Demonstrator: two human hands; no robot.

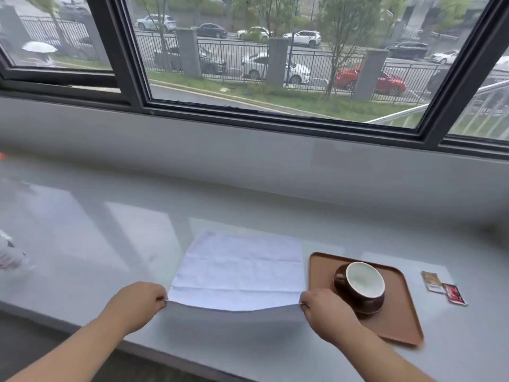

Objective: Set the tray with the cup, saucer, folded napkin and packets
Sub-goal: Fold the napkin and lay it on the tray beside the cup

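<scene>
A white napkin [239,268] lies unfolded on the grey counter, its near edge lifted off the surface. My left hand [140,299] pinches the near left corner and my right hand [325,307] pinches the near right corner. To the right is a brown tray [399,323] holding a brown cup [360,288] with a white inside; a dark saucer [369,310] shows under it. Two packets lie on the counter right of the tray, a tan packet [431,281] and a red packet [454,293].
The glossy grey counter [110,244] runs along a wall under a wide dark-framed window [137,86]. Its front edge crosses below my forearms. A pale blurred object [9,255] sits at the far left edge of the counter.
</scene>
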